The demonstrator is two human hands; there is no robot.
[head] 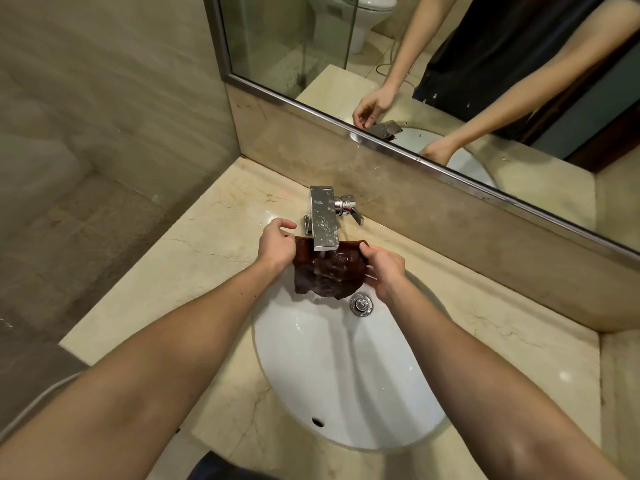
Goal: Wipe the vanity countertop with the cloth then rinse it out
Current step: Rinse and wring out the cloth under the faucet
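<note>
Two bare forearms reach over the white oval ceramic basin (346, 375) set in the beige marble vanity countertop (194, 258), past the round chrome drain plug (361, 304) near the right wrist. The dark brown wet cloth (325, 271) hangs spread between the hands over the far end of the basin, the left hand (277, 242) gripping its upper left edge with curled fingers and the right hand (384, 268) pinching its right edge. Directly above the cloth, the square chrome faucet (323, 220) pours water onto it, and behind that the chrome-framed wall mirror (450, 64) reflects the hands.
</note>
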